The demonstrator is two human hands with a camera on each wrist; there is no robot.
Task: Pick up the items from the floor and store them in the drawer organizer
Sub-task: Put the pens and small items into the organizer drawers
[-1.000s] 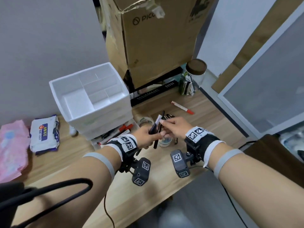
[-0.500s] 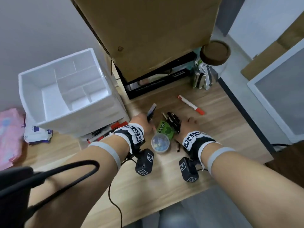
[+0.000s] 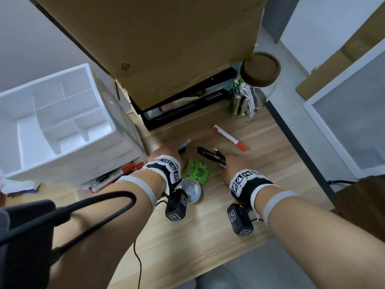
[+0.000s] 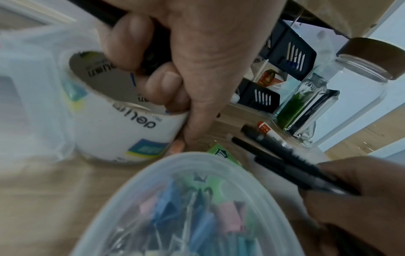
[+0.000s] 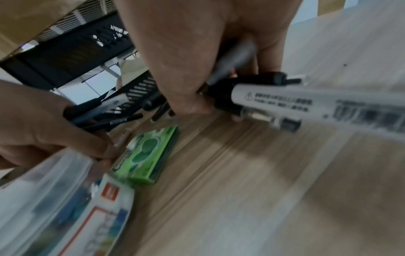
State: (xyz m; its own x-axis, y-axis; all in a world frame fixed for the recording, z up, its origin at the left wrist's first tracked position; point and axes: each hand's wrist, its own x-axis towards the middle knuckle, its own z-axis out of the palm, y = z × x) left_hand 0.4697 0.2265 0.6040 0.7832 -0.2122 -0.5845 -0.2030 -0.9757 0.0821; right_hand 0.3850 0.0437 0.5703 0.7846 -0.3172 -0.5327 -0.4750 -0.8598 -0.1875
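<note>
Black pens (image 3: 211,156) (right hand (image 3: 233,165) gripping) point toward upper left.

white organizer (image 3: 62,126), green gum pack (image 3: 198,172), red-capped white marker (image 3: 228,137), black pens (image 3: 210,155)

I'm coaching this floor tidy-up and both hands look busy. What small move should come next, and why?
Probably lift the right hand, closing it fully around the black pens it grips on the floor. The left hand already holds dark pens and touches the tape roll, so gathering seems nearly done; the white drawer organizer stands open to the left.
</note>
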